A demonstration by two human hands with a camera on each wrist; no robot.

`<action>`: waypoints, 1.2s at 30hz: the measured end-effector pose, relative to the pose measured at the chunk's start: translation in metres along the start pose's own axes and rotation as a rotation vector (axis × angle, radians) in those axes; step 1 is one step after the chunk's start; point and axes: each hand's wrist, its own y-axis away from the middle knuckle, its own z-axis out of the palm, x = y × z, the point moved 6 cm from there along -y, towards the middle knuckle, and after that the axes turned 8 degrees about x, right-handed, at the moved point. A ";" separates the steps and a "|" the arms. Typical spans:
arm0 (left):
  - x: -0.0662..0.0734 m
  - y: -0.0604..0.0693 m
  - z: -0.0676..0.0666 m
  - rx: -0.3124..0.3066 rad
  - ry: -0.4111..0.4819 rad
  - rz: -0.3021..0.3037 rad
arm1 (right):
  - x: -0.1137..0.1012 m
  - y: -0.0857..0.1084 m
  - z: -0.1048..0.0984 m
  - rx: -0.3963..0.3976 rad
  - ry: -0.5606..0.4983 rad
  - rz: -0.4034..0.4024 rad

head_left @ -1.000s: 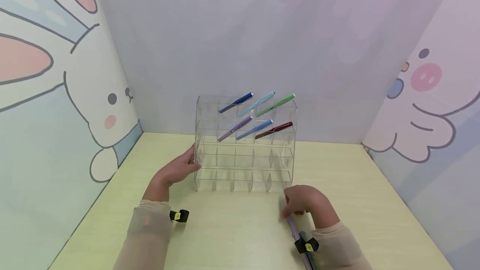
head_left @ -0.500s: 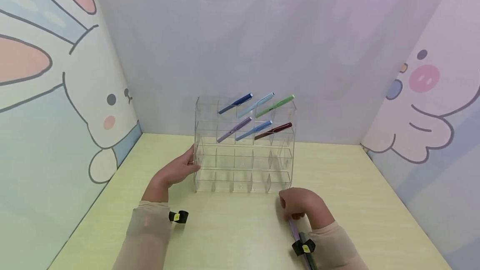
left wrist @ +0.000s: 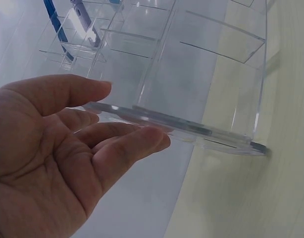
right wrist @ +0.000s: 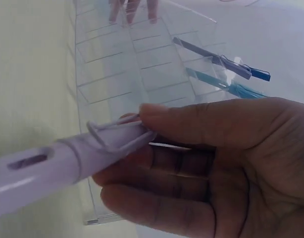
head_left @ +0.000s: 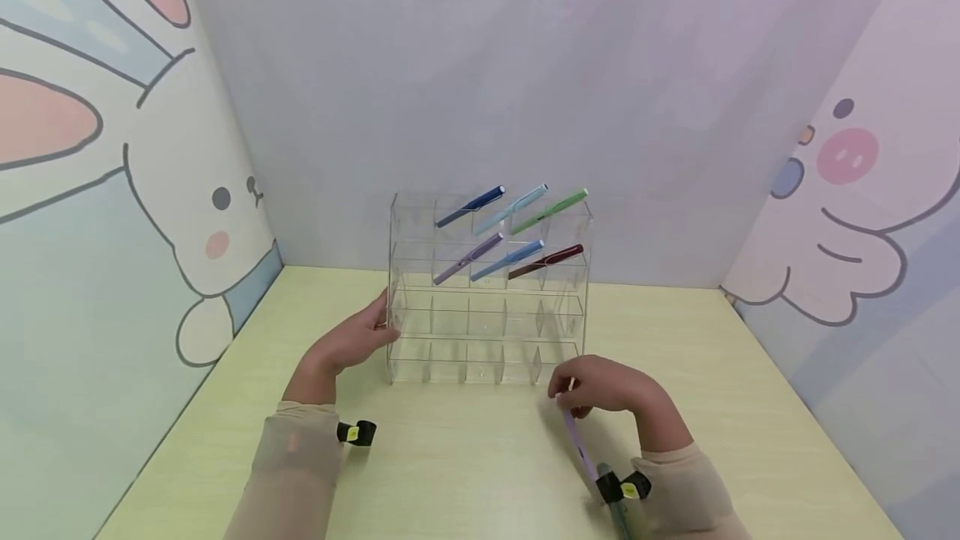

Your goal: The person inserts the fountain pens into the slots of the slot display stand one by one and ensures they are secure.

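A clear acrylic pen rack (head_left: 487, 371) with stepped rows of slots stands on the table. My left hand (head_left: 352, 342) holds the rack's left side panel (left wrist: 191, 128), thumb on one face and fingers on the other, as the left wrist view shows. Near the rack's front right corner, my right hand (head_left: 603, 383) pinches the cap end of a lilac pen (head_left: 579, 446) between thumb and fingers. The pen's clip (right wrist: 110, 141) shows close up in the right wrist view. Its other end reaches toward the wrist camera, partly hidden behind it.
In the rack's upper rows lean a dark blue pen (head_left: 471, 207), a pale blue pen (head_left: 512, 209), a green pen (head_left: 550, 212), a purple pen (head_left: 468, 258), a blue pen (head_left: 507, 261) and a dark red pen (head_left: 546, 262). A dark greenish pen (head_left: 619, 517) lies by the right sleeve.
My right hand has shifted slightly left and up toward the rack, drawing the lilac pen away from the dark greenish one. The left hand and rack stay put.
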 end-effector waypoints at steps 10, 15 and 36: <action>0.001 0.000 -0.001 -0.012 0.010 0.035 | -0.012 -0.002 -0.024 0.220 -0.233 -0.146; 0.000 0.001 0.000 -0.011 0.012 0.024 | -0.021 -0.007 -0.034 0.422 -0.337 -0.230; 0.000 -0.003 0.000 -0.019 0.010 0.036 | -0.064 -0.026 -0.062 0.988 -0.737 -0.539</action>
